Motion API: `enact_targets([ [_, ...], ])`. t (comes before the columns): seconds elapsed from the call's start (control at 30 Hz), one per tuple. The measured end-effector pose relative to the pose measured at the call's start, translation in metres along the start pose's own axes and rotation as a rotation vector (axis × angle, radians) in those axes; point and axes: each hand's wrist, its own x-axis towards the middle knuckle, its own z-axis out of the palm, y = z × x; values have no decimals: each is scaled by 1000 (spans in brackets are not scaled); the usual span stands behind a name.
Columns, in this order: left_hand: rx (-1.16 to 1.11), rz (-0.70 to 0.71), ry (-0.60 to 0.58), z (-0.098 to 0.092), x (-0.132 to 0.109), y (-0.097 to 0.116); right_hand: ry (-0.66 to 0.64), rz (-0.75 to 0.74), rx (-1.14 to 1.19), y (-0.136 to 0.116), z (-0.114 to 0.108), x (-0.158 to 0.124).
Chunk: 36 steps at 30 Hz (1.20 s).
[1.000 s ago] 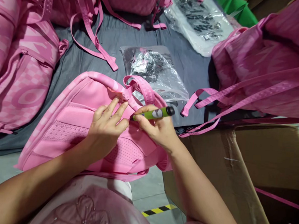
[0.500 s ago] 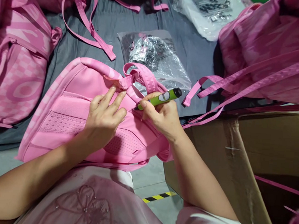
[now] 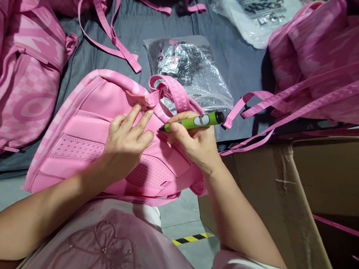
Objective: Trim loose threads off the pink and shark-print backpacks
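A pink backpack (image 3: 84, 123) lies back side up at the near edge of the covered table, partly over my lap. My left hand (image 3: 128, 137) lies on its back panel with fingers spread, two fingertips pressing beside an orange-pink patch (image 3: 139, 98) below the top loop. In my right hand (image 3: 195, 142) is a green marker (image 3: 192, 122), gripped like a pen, its black tip down at the pink fabric just right of my left fingers. Whether the tip touches the fabric I cannot tell. The pink carry loop (image 3: 178, 93) stands up behind both hands.
Behind the backpack is a clear plastic bag (image 3: 202, 70) on the dark table cover (image 3: 138, 23). More pink backpacks stand at left (image 3: 32, 79) and right (image 3: 310, 65), straps trailing. An open cardboard box (image 3: 256, 176) stands at my right, below the table's edge.
The marker has tilted flatter, its black rear end swinging slightly right and down. My left hand stays on the backpack. The whole view has shifted a little.
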Motion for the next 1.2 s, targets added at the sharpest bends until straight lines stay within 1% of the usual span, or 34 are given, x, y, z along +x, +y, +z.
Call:
enact_targets([
  [0.07,-4,-4,6,0,0,0,-9,-6,-16,-1,1,0],
  [0.17,-46,-21,2,1,0,0,39,-35,-104,0,3,1],
  [0.3,-43,-19,3,4,-1,2,17,-77,-159,4,1,0],
  [0.37,-19,-5,-13,-1,0,1,55,-128,-251,2,-1,-2],
  [0.43,-26,42,-58,-15,1,-4,84,-163,-290,-3,-1,-8],
  [0.5,-75,100,-67,-39,7,-14,78,-220,-275,-7,3,-16],
  [0.53,-89,120,-37,-53,11,-21,66,-279,-273,-7,7,-20],
  [0.6,-64,105,28,-79,24,-37,54,-451,-296,-3,19,-26],
  [0.63,-34,86,26,-89,31,-44,56,-537,-324,0,27,-28],
  [0.67,-7,75,-15,-94,39,-51,62,-601,-360,4,36,-30],
  [0.7,13,74,-93,-96,47,-56,77,-637,-399,7,45,-32],
  [0.77,57,91,-277,-91,60,-63,142,-633,-472,12,64,-37],
  [0.8,101,97,-343,-85,66,-65,186,-613,-492,12,72,-41],
  [0.87,213,79,-416,-71,74,-64,268,-581,-485,8,87,-53],
  [0.93,290,61,-441,-61,78,-62,299,-576,-466,4,96,-66],
  [1.0,321,67,-459,-57,79,-60,289,-585,-472,3,99,-74],
  [1.1,338,138,-437,-60,74,-59,301,-601,-453,8,95,-75],
  [1.2,342,247,-408,-67,65,-56,370,-641,-403,17,92,-71],
])
